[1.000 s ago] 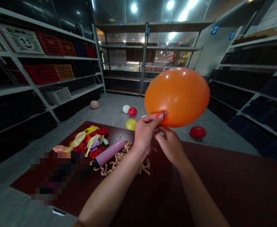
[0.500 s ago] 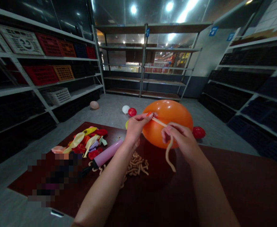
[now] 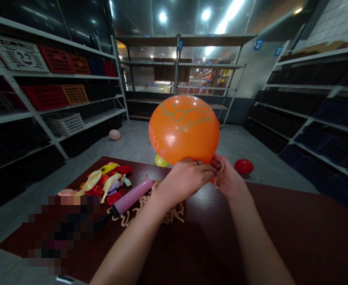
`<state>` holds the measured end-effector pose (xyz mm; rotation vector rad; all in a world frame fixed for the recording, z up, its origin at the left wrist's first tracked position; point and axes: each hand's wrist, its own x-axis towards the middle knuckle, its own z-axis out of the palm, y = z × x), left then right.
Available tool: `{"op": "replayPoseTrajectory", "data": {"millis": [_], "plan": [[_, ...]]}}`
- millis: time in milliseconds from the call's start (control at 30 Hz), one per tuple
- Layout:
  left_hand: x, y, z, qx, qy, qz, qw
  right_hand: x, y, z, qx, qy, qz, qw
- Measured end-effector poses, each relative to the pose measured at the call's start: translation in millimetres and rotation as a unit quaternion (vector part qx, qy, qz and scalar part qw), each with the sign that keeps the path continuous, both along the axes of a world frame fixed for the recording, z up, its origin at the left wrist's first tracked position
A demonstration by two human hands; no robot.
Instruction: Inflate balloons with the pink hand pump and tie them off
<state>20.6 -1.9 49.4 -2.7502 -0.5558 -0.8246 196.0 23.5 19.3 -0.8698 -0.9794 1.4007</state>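
An inflated orange balloon (image 3: 186,130) with green and pink printing stands above the table edge, just beyond my hands. My left hand (image 3: 190,176) is closed at its underside, near the neck, which the fingers mostly hide. Close against it, my right hand (image 3: 230,178) is closed on a tan rubber strip (image 3: 221,166) that curls around the fingers. More tan strips (image 3: 174,213) lie in a heap on the table below my left forearm. Beside them lies a pink balloon pump (image 3: 134,196) with a black end.
Flat balloons (image 3: 108,180) in several colours are piled at the left of the dark table (image 3: 281,225). Inflated red (image 3: 243,166), yellow (image 3: 161,160) and pale (image 3: 115,135) balloons rest on the floor. Shelves with crates (image 3: 44,97) stand at left; more shelving is behind and at right.
The orange balloon has risen and shifted left, turning its printed side to view. My hands have come together at its underside, and the strip, formerly stretched between them, is now curled at my right fingers.
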Motion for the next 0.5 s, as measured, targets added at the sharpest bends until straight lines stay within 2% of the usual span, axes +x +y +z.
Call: {"op": "replayPoseTrajectory", "data": {"millis": [67, 133, 300, 400, 500], "plan": [[-2.7, -3.2, 2.5, -0.029, 0.014, 0.026, 0.999, -3.4, -0.1, -1.2, -0.030, 0.027, -0.009, 0.999], [-5.5, -1.4, 1.0, -0.071, -0.019, 0.042, 0.996, -5.5, -3.5, 1.3, -0.044, 0.054, -0.008, 0.998], [-8.8, 19.4, -16.7, -0.212, -0.180, 0.073, 0.958, -10.8, -16.8, 9.5, -0.017, 0.034, 0.086, 0.996], [-9.6, 28.2, -24.6, -0.256, -0.209, 0.052, 0.943, -17.0, -21.9, 11.4, -0.007, -0.023, 0.112, 0.993], [-11.3, 29.3, -24.9, -0.268, -0.214, -0.011, 0.939, -17.8, -25.1, 13.7, 0.010, -0.045, 0.109, 0.993]]}}
